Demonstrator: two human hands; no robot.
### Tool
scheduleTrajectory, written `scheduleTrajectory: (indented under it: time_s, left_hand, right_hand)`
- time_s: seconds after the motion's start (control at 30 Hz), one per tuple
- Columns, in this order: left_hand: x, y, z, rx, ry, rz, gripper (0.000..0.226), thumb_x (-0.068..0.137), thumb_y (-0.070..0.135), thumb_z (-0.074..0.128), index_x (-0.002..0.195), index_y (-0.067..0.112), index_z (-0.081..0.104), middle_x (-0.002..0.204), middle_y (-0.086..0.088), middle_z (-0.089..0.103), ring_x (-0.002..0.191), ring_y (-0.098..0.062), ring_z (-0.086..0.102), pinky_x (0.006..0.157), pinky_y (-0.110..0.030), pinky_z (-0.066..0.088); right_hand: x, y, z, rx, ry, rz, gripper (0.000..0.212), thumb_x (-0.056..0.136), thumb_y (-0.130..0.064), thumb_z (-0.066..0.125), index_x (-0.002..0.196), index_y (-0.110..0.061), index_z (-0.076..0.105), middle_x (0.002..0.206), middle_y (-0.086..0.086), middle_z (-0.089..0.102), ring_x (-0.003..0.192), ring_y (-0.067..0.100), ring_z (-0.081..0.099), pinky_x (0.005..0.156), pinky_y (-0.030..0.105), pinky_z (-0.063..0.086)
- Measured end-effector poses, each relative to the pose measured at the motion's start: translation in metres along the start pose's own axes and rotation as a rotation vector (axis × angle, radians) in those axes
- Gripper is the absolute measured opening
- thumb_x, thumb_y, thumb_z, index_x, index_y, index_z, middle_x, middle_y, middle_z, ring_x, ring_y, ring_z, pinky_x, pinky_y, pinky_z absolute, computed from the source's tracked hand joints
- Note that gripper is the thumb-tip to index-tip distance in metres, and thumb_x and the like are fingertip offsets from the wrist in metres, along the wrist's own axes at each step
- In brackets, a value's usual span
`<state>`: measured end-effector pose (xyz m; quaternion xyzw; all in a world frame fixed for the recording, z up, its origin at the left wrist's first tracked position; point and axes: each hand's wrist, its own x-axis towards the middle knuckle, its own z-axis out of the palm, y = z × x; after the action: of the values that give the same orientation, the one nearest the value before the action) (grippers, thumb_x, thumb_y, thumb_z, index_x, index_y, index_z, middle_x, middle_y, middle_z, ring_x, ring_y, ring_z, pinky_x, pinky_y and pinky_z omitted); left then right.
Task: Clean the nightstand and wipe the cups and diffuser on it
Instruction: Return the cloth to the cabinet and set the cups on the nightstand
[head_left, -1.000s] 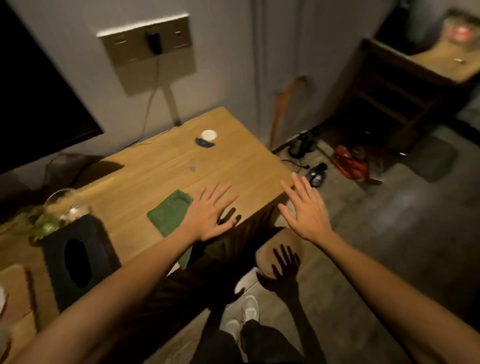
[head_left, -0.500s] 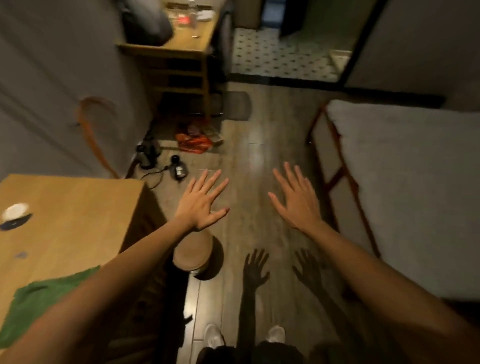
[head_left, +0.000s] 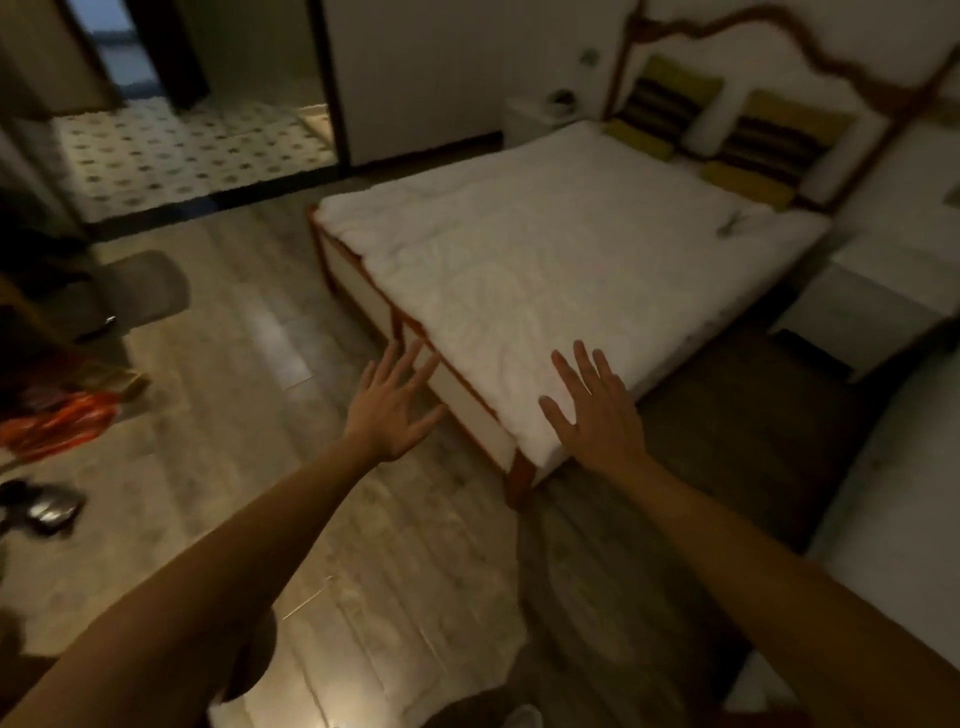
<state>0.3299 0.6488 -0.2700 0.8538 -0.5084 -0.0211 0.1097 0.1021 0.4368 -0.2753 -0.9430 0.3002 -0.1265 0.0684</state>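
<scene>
Both hands empty, fingers spread: left hand (head_left: 390, 410), right hand (head_left: 597, 410), held out over the white-quilted bed (head_left: 545, 260). Small white nightstand (head_left: 535, 122) far side (items too blurry), probably the destination.

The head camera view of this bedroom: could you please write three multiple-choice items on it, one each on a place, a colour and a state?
1. Where is the white nightstand?
A. beside the bed's headboard end
B. at the bed's foot
C. in the doorway

2. What colour is the quilt on the wooden-framed bed?
A. green
B. white
C. black

3. How are the left hand and right hand?
A. gripping a cloth
B. fists
C. open, empty

Answers: 1 A, it stands by the striped pillows; 2 B, pale all over; 3 C, fingers spread.
</scene>
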Motion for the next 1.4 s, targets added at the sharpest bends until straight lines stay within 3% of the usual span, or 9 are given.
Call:
scheduleTrajectory:
  time_s: [0.2,0.33,0.53,0.93,1.27,1.4]
  left_hand:
    - [0.092,0.137,0.039,-0.105,0.018,0.065,0.083,0.085,0.078,0.019,0.157,0.039,0.004,0.167,0.005,-0.003,0.153,-0.028,-0.005,0.121,-0.055,0.01]
    - [0.157,0.209,0.059,-0.072,-0.015,0.195,0.078,0.091,0.075,0.024,0.156,0.04,-0.001,0.166,0.006,-0.006,0.153,-0.027,-0.005,0.122,-0.056,0.012]
    - [0.266,0.295,0.079,-0.097,-0.013,0.341,0.081,0.087,0.078,0.016,0.157,0.039,0.001,0.167,0.005,-0.005,0.153,-0.027,-0.006,0.122,-0.055,0.01]
    - [0.568,0.445,0.144,-0.055,-0.047,0.343,0.093,0.08,0.087,0.004,0.157,0.035,-0.003,0.167,0.003,-0.005,0.153,-0.026,-0.005,0.123,-0.053,0.01]
    - [0.759,0.549,0.186,-0.074,-0.119,0.428,0.09,0.085,0.084,0.012,0.157,0.032,-0.002,0.167,0.001,-0.004,0.154,-0.027,-0.003,0.121,-0.053,0.011]
    - [0.847,0.593,0.22,-0.09,-0.154,0.43,0.092,0.085,0.084,0.017,0.157,0.032,-0.005,0.167,0.0,-0.007,0.153,-0.027,0.001,0.12,-0.051,0.018]
  right_hand:
    - [-0.031,0.151,-0.05,0.025,0.065,0.252,0.069,0.097,-0.072,0.018,0.157,-0.04,0.008,0.167,-0.002,0.009,0.153,0.024,0.008,0.122,0.049,0.021]
    - [-0.043,0.237,-0.07,0.003,0.094,0.414,0.072,0.095,-0.075,0.013,0.157,-0.039,0.008,0.167,-0.004,0.003,0.154,0.021,0.002,0.123,0.046,0.016]
    - [-0.03,0.336,-0.082,-0.012,0.124,0.56,0.07,0.097,-0.071,0.021,0.157,-0.037,0.012,0.167,-0.002,0.004,0.154,0.022,0.0,0.123,0.048,0.018]
    - [0.136,0.558,-0.107,-0.034,0.072,0.694,0.075,0.093,-0.074,0.015,0.157,-0.038,0.002,0.167,-0.004,-0.005,0.153,0.022,-0.008,0.122,0.05,0.01]
    - [0.252,0.729,-0.118,-0.009,0.078,0.745,0.073,0.095,-0.07,0.02,0.158,-0.036,0.006,0.167,-0.003,-0.002,0.154,0.02,-0.006,0.124,0.049,0.012]
    - [0.311,0.818,-0.106,0.0,0.06,0.743,0.072,0.095,-0.069,0.021,0.157,-0.037,0.003,0.167,-0.005,-0.005,0.153,0.019,-0.008,0.124,0.049,0.012]
